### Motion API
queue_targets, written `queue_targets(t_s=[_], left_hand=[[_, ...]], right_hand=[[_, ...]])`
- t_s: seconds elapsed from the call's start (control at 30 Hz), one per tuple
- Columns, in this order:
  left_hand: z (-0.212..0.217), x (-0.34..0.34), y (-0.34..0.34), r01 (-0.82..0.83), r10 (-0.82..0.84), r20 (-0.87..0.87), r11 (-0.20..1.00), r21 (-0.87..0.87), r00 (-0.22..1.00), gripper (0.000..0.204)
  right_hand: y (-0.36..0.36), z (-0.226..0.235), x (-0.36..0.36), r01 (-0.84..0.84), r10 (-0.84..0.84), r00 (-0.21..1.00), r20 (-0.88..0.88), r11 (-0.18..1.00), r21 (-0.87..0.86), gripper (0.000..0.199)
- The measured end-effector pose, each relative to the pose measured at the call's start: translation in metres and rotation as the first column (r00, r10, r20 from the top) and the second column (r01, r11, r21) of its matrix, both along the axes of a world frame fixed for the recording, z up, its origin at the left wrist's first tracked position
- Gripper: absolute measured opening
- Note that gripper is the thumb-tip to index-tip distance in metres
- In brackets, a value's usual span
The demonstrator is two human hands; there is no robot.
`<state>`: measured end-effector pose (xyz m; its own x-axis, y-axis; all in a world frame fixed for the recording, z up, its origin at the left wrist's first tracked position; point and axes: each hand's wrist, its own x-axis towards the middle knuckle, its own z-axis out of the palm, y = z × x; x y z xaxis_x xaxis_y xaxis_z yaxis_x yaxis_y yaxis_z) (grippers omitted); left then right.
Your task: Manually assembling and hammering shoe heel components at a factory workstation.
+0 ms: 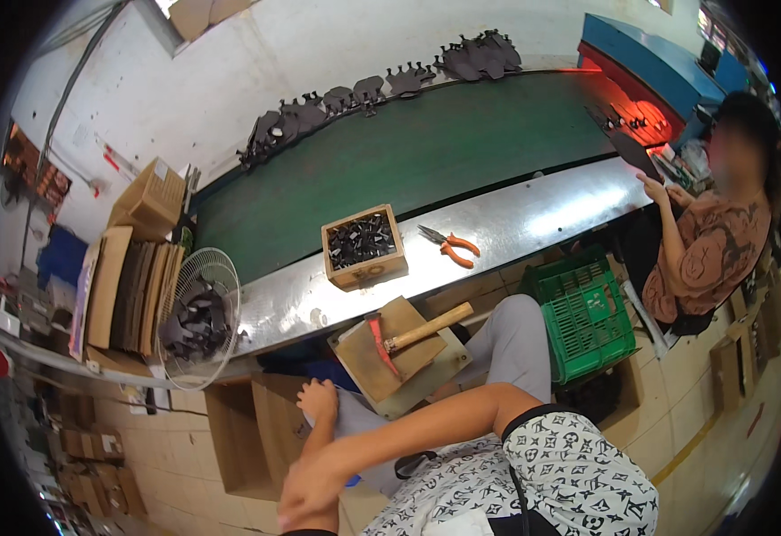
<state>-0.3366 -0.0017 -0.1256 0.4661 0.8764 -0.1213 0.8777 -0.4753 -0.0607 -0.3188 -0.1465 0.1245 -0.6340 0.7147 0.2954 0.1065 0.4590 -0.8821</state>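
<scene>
Resting near a carton (272,429) edge: left hand (318,400) (right hand (306,491) across forearm).

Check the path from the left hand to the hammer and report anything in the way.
Nothing visible stands between them: the hammer lies uncovered on a tan board, ahead and right of the left hand. The right hand is by the left forearm, off that path.

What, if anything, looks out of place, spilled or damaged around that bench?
Nothing stands out as spilled or damaged. The small black pieces sit inside the wooden box, the orange-handled pliers lie on the metal ledge, and the red-headed hammer rests across the brown board. Both tools look simply set down.
</scene>
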Motion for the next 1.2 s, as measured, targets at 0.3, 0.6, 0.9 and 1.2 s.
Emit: queue_targets(t_s=[0.3,0.6,0.9,1.2], left_hand=[[-0.006,0.004,0.0,0.009,-0.005,-0.042,0.995,0.097,0.999,0.036],[-0.02,-0.003,0.003,0.059,-0.051,-0.115,0.996,0.07,0.992,0.038],[-0.015,0.004,0.008,-0.042,0.045,-0.114,0.999,0.033,0.993,0.043],[-0.024,0.007,0.012,-0.045,0.052,-0.143,0.998,0.05,0.988,0.042]], right_hand=[[-0.017,0.009,-0.017,0.19,-0.168,0.972,-0.166,0.973,0.128,0.039],[0.005,-0.066,0.028,0.399,-0.403,0.914,0.036,0.882,-0.251,0.039],[-0.007,0.004,-0.043,0.29,-0.258,0.94,-0.223,0.949,0.124,0.047],[0.022,-0.104,0.006,0.653,-0.668,0.683,-0.296,0.74,-0.164,0.035]])
